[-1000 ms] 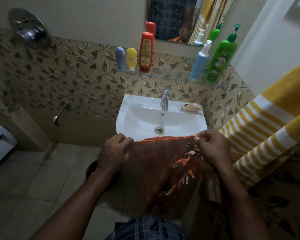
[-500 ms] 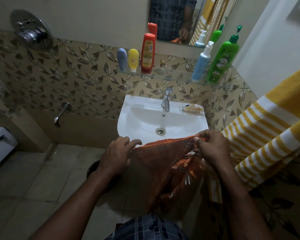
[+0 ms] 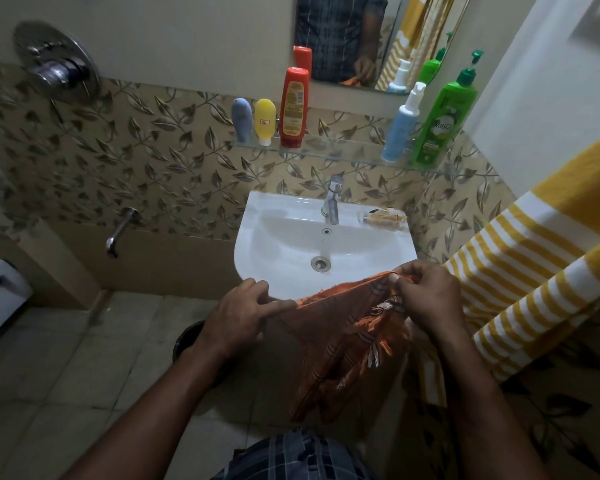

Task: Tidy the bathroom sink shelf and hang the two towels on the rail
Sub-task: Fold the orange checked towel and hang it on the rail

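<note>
1. While it's held up just in front of the white sink (image 3: 278, 237), the orange checked towel (image 3: 343, 327) is stretched along its top edge between both grips. The rest is left dangling toward the floor, fringe and all.
2. Left grip (image 3: 238, 315): it's clenched on the towel's left end. The edge is pinched in curled fingers, with the index finger laid out straighter along the cloth.
3. Right grip (image 3: 430, 299): it's closed on the towel's right corner, fingertips bunched around it. It's held a bit higher than the left, near the sink's front rim.
4. The second towel, the yellow-and-white striped towel (image 3: 541, 258), is seen hanging at the right, just beside the right forearm. Whatever it's hung from is cut off, so that can't be told.
5. Five bottles are stood upright on the glass shelf (image 3: 343, 148) above the tap (image 3: 332, 202).
   - A grey-blue tube (image 3: 242, 119), a yellow tube (image 3: 265, 121) and a tall red bottle (image 3: 293, 109) are grouped close together at the left end.
   - A blue-and-white spray bottle (image 3: 400, 128) and a green pump bottle (image 3: 442, 116) are parked side by side at the right end, well apart from the other three.
6. A small clear packet (image 3: 383, 218) with something orangey inside is sat on the sink's back rim, just right of the tap. The contents can't be made out.
7. The bottle tops and a bit of the orange cloth are caught in the mirror (image 3: 343, 36) above the shelf.
</note>
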Demonstrator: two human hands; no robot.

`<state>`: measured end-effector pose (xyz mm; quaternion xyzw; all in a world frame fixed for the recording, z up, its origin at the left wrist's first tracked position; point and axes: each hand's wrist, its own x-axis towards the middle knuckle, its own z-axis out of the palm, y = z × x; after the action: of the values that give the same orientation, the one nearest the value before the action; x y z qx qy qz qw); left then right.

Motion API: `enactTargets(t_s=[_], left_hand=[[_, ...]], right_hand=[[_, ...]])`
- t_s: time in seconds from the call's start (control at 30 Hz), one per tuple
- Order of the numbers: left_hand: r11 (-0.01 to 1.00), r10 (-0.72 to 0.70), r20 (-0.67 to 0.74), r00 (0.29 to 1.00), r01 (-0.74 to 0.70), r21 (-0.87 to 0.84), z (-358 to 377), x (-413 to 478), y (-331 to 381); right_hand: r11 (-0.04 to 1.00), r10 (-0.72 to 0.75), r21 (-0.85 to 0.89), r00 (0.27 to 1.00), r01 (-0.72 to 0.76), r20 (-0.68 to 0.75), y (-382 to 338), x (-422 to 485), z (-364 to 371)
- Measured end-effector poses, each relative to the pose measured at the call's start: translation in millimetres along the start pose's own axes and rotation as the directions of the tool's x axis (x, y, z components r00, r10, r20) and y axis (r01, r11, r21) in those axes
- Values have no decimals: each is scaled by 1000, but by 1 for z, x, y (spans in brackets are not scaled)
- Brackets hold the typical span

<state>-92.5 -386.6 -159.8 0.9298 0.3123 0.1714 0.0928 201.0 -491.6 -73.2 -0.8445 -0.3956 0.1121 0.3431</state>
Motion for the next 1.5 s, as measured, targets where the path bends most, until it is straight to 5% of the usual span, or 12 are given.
enactTargets(t_s=[0.23, 0.5, 0.87, 1.03, 1.5], left_hand=[[984, 177, 30, 984, -177, 11, -1, 1, 14], [994, 92, 106, 990, -97, 41, 13, -2, 4], [993, 50, -126, 991, -36, 109, 10, -9, -4], [990, -141, -60, 988, 142, 15, 10, -12, -12], [997, -52, -43, 998, 54, 51, 7, -1, -16]], right_hand=[[1000, 24, -14, 1000, -25, -11, 1, 4, 2], [998, 12, -63, 1000, -13, -8, 2, 11, 9], [999, 19, -33, 1000, -19, 4, 2, 16, 14], [1000, -13, -19, 1000, 13, 19, -1, 19, 21], [1000, -31, -2, 999, 31, 20, -3, 29, 27]])
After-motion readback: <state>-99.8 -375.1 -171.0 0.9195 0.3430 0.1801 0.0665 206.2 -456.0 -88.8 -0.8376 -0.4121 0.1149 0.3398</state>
